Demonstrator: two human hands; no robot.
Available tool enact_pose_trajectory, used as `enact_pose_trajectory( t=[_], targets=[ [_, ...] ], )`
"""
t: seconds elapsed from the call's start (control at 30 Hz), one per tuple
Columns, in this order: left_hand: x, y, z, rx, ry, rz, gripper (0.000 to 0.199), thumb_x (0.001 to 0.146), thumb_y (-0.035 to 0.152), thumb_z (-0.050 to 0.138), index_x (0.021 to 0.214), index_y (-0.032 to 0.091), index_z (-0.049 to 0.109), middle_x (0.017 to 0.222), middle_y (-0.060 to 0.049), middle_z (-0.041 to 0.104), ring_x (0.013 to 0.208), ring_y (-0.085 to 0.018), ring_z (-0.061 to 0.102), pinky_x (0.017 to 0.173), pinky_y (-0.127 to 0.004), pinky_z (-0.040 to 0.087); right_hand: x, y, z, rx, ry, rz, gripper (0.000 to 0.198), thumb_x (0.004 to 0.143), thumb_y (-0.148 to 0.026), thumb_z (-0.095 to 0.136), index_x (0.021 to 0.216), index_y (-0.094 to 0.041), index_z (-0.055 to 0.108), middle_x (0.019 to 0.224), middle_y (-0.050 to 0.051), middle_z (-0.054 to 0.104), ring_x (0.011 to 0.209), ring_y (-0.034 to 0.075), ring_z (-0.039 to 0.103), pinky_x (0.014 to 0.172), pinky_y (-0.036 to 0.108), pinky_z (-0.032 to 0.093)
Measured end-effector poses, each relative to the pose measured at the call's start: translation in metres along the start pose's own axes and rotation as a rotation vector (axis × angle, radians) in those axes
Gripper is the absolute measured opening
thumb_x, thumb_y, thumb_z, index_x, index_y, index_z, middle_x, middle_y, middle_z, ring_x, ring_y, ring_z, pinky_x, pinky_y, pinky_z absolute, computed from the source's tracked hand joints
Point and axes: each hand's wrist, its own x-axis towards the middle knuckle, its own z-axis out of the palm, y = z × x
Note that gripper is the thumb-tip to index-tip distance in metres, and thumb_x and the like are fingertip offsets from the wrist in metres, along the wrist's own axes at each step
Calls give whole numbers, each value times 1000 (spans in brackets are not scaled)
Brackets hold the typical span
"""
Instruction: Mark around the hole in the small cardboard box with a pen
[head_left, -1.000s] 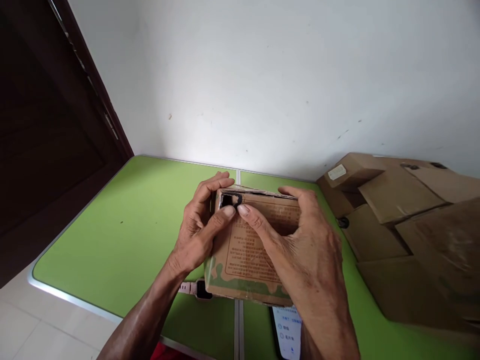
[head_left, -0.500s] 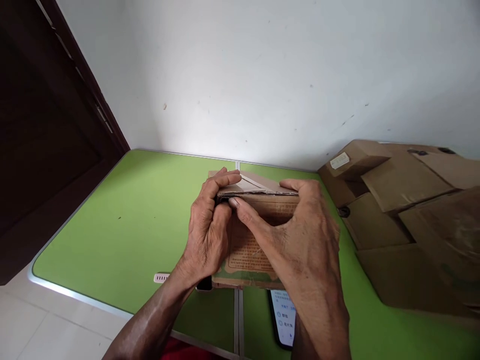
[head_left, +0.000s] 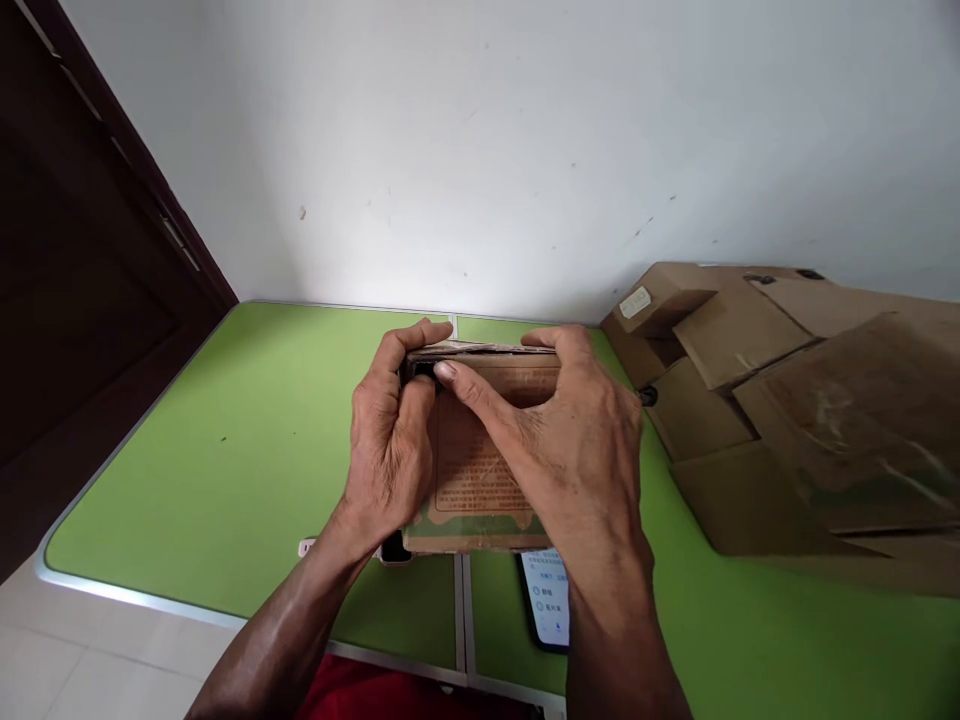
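A brown cardboard box (head_left: 480,480) with printed text and a green band on its near side stands upright before me. My left hand (head_left: 390,430) is closed around its upper left corner, fingers over the top and thumb on the near face. My right hand (head_left: 581,430) grips the upper right side, its fingers at the top edge. The right thumb reaches across to a small black piece (head_left: 424,370) at the left corner, beside the left thumb. What this black piece is cannot be made out. The box's far side is hidden.
A phone (head_left: 545,598) with a lit screen lies on the green table (head_left: 187,450). A smartwatch (head_left: 394,547) with a pale strap is partly covered by my left wrist. Several cardboard boxes (head_left: 750,370) are piled at the right. A white wall (head_left: 450,150) rises behind.
The box's top panel now looks flatter and lower; the pale raised flap seen before no longer shows. Both hands keep their hold. The whole view has shifted slightly.
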Motion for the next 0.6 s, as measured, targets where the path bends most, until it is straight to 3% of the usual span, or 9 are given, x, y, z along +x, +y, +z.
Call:
enact_pose_trajectory(
  t=[0.17,0.27,0.43,0.53,0.6],
  targets=[
    [7,5,-10,17,3,-32,36,101,13,49,124,23,74,130,-5,76,110,-24,68,94,-41,56,0,-2,4,-142,-11,-43,88,85,-96,64,125,-18,67,113,18,79,99,42,75,83,55,57],
    [6,-2,-19,-22,-72,-22,33,107,22,56,138,28,68,140,-5,71,120,-25,67,103,-44,57,3,-3,5,-152,-46,-51,87,87,-94,64,129,-18,67,115,18,79,101,42,75,83,55,58],
    [-2,-15,-34,-27,-248,-127,73,96,46,85,156,34,46,153,-12,59,133,-36,65,98,-53,67,0,4,3,14,-114,-120,95,91,-100,49,138,-19,66,119,18,81,106,42,76,90,60,61],
    [0,-23,-41,-39,-222,-118,70,92,48,88,149,33,49,152,-14,58,138,-40,63,98,-59,67,-6,23,-2,204,-184,-106,101,91,-97,53,157,-21,56,139,21,77,109,40,79,90,58,65],
    [5,-28,-43,-23,-211,-99,68,91,49,90,144,31,51,147,-14,62,139,-40,62,103,-62,65,-11,44,-4,343,-145,-21,90,97,-91,49,156,-23,56,141,20,77,106,36,81,83,52,67]
  ],
)
